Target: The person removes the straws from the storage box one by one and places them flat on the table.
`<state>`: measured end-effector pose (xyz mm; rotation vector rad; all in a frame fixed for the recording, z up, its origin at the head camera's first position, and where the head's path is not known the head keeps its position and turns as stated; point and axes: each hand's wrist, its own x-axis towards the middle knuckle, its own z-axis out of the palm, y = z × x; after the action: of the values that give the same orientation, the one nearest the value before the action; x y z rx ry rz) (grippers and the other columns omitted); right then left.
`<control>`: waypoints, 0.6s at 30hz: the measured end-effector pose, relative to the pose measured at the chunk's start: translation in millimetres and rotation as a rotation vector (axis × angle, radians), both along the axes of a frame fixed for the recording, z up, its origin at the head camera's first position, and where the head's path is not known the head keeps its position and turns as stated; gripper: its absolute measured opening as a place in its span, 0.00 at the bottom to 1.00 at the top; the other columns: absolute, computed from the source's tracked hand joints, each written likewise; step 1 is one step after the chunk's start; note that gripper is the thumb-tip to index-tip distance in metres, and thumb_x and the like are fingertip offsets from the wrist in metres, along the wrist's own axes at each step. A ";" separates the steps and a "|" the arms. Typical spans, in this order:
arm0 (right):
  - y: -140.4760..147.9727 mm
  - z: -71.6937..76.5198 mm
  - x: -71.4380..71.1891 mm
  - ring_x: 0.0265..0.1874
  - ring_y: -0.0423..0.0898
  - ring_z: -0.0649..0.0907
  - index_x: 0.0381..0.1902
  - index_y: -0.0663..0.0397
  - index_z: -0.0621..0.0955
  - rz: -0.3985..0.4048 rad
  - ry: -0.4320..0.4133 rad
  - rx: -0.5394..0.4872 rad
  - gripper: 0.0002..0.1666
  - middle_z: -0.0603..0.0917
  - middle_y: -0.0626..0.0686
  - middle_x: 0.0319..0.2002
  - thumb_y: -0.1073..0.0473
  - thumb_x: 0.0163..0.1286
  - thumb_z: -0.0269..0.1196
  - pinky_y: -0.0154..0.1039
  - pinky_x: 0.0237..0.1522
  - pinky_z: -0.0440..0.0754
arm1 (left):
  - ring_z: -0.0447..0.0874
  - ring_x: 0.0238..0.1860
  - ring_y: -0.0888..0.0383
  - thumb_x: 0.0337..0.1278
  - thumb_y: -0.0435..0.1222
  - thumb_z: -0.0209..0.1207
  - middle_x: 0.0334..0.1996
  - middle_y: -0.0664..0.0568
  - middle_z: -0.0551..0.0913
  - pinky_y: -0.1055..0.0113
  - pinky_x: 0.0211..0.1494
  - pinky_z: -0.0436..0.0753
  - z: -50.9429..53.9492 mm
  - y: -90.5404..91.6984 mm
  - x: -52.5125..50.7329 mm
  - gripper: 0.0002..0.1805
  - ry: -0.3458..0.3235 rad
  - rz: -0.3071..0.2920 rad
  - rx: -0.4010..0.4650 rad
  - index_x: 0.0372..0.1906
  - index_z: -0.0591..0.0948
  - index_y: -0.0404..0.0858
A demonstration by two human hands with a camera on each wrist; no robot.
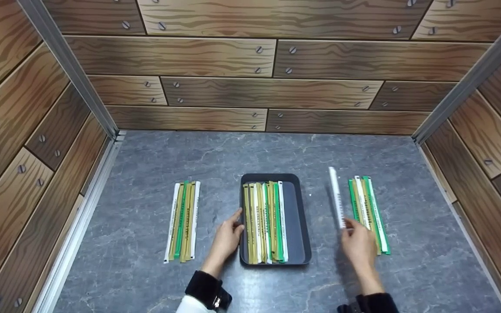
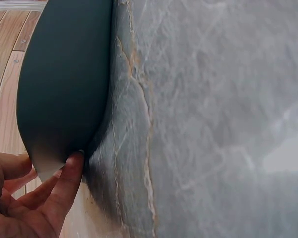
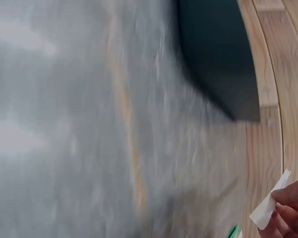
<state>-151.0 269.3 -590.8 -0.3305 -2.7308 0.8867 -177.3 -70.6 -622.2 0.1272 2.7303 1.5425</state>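
A dark grey tray [image 1: 296,221] holds a row of long slim wrapped sticks [image 1: 259,221] in gold, white and green, with bare floor along its right side. My left hand [image 1: 226,237] holds the tray's left side; the left wrist view shows the thumb near the rim and fingertips low on the outer wall [image 2: 67,74]. To the right of the tray, my right hand [image 1: 359,241] pinches a white wrapped stick [image 1: 336,195] near its lower end, its far end pointing forward. That hand is just left of a bundle of similar sticks [image 1: 365,204], covering part of it.
Another bundle of wrapped sticks [image 1: 183,221] lies left of the tray. The grey marbled tabletop [image 1: 276,152] is bounded by wood-patterned panels [image 1: 250,91] at the back and both sides, with metal rails [image 1: 76,217] along the edges.
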 end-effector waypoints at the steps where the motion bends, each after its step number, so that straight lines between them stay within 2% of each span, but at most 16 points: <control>1: 5.5 -0.7 0.5 0.34 0.57 0.86 0.54 0.65 0.81 -0.019 -0.015 0.014 0.20 0.86 0.63 0.43 0.70 0.64 0.61 0.51 0.28 0.82 | 0.84 0.39 0.49 0.62 0.28 0.60 0.40 0.41 0.86 0.50 0.52 0.81 0.1 0.1 0.0 0.29 -0.001 0.001 0.000 0.69 0.71 0.36; 3: 15.4 -2.0 1.3 0.33 0.57 0.86 0.55 0.64 0.81 -0.055 -0.033 0.044 0.20 0.86 0.63 0.43 0.69 0.64 0.61 0.51 0.26 0.82 | 0.85 0.40 0.48 0.62 0.28 0.60 0.40 0.41 0.86 0.50 0.53 0.80 0.1 0.3 0.1 0.29 -0.002 0.002 -0.002 0.69 0.71 0.36; 10: 42.9 -5.0 3.5 0.34 0.67 0.83 0.55 0.63 0.81 -0.151 -0.107 0.081 0.20 0.84 0.67 0.45 0.67 0.65 0.59 0.57 0.23 0.78 | 0.84 0.44 0.45 0.62 0.28 0.60 0.44 0.37 0.85 0.48 0.56 0.79 0.4 -0.1 0.2 0.29 0.001 0.001 -0.002 0.69 0.71 0.36; 13: 52.3 -5.5 2.5 0.33 0.66 0.83 0.57 0.63 0.80 -0.173 -0.169 0.087 0.20 0.83 0.69 0.46 0.66 0.67 0.57 0.56 0.22 0.77 | 0.84 0.44 0.45 0.62 0.28 0.60 0.44 0.37 0.85 0.49 0.56 0.79 0.4 -0.1 -0.2 0.29 -0.002 0.004 -0.003 0.69 0.71 0.37; 18: 61.8 -7.5 0.8 0.30 0.64 0.83 0.57 0.65 0.79 -0.180 -0.215 0.094 0.20 0.83 0.71 0.44 0.65 0.69 0.55 0.54 0.21 0.77 | 0.84 0.42 0.46 0.62 0.28 0.60 0.43 0.39 0.86 0.49 0.54 0.80 -0.2 0.0 -0.6 0.29 0.005 0.004 -0.017 0.69 0.72 0.37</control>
<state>-150.2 331.2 -598.4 -0.6765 -2.8657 0.7086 -177.9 -70.6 -622.3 0.1250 2.7487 1.5211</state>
